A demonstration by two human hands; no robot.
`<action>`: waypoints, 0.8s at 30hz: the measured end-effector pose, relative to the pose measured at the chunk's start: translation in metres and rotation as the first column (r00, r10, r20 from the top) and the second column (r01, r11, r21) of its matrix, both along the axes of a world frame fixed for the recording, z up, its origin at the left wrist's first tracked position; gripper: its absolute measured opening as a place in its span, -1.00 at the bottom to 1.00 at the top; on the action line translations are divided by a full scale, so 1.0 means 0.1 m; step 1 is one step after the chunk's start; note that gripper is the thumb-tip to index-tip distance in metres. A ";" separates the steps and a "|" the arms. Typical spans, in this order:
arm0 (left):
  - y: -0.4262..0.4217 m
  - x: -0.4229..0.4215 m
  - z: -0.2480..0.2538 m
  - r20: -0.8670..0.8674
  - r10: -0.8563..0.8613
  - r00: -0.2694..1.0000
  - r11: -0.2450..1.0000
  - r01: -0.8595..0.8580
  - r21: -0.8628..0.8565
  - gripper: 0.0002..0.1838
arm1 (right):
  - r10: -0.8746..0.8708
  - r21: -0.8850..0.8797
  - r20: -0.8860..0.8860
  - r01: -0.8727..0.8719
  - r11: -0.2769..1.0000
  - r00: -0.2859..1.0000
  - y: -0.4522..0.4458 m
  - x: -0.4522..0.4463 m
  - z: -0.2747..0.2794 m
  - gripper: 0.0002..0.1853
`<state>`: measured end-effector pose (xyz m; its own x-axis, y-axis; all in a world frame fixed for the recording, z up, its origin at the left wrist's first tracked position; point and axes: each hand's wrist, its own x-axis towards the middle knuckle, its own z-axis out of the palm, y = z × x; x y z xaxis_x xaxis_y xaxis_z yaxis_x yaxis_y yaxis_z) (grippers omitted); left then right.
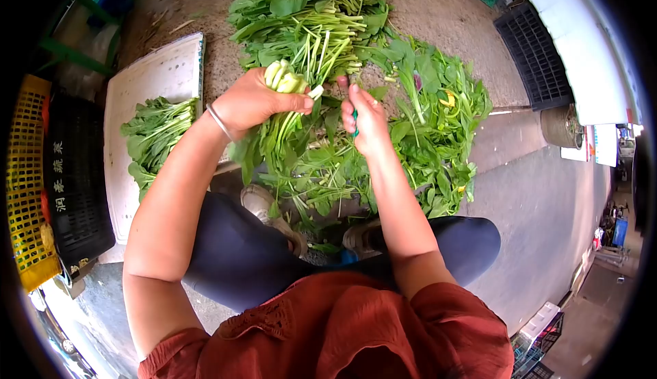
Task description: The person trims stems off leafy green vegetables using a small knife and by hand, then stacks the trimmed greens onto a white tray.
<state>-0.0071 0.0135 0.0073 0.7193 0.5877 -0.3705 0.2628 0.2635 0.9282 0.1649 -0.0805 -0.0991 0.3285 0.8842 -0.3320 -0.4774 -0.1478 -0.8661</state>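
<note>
My left hand (256,102), with a bracelet at the wrist, is closed around a bunch of leafy greens (286,81). Their pale cut stem ends point up, and the leaves hang below the fist. Just to its right, my right hand (367,117) grips a small green-handled knife (355,124); its blade is hard to make out. Beyond both hands lies a large pile of greens (301,19), stems pointing right. Loose leaves and trimmings (438,119) are heaped on the ground to the right and between my feet.
A white foam tray (161,71) on the left bears a bundle of greens (159,139). Past it stand a black crate (75,173) and a yellow crate (27,180). At the far right are another black crate (534,54) and a white foam box (582,43).
</note>
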 end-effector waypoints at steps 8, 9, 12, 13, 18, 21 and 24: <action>0.09 -0.02 -0.03 0.099 0.032 0.995 0.998 -0.027 -0.055 -0.80 | -0.255 -0.176 0.368 0.336 0.925 0.894 1.14 0.30 -0.28 -0.56; 0.12 -0.02 -0.06 0.104 0.037 0.994 0.998 -0.032 -0.048 -0.80 | -0.221 -0.219 0.442 0.343 0.913 0.869 1.23 0.28 -0.29 -0.52; 0.15 0.00 -0.10 0.141 0.145 0.979 0.982 -0.124 -0.145 -0.89 | -0.232 -0.158 0.662 0.435 0.886 0.712 1.46 0.33 -0.75 -0.49; 0.14 0.00 -0.08 0.140 0.148 0.979 0.981 -0.128 -0.143 -0.89 | -0.208 -0.190 0.636 0.412 0.891 0.744 1.46 0.34 -0.79 -0.49; 0.11 -0.03 0.18 -0.354 0.056 0.933 0.921 0.089 0.380 -0.73 | -0.245 -0.033 0.613 0.335 0.942 0.751 1.12 0.50 -1.06 -0.67; 0.11 0.08 -0.07 -0.125 0.110 0.986 0.973 -0.081 0.216 -0.84 | -0.385 0.023 0.486 0.429 0.903 0.785 0.99 0.67 -0.97 -0.79; 0.19 -0.01 -0.08 -0.020 0.195 0.981 0.974 -0.192 0.118 -0.82 | -0.623 0.264 0.218 0.569 0.779 0.751 0.90 0.41 -0.35 -0.88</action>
<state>-0.0079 0.0330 -0.0010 0.5771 0.7544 -0.3129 0.2462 0.2046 0.9474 0.2057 0.0099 -0.1336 0.8610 0.5085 -0.0074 -0.1538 0.2465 -0.9569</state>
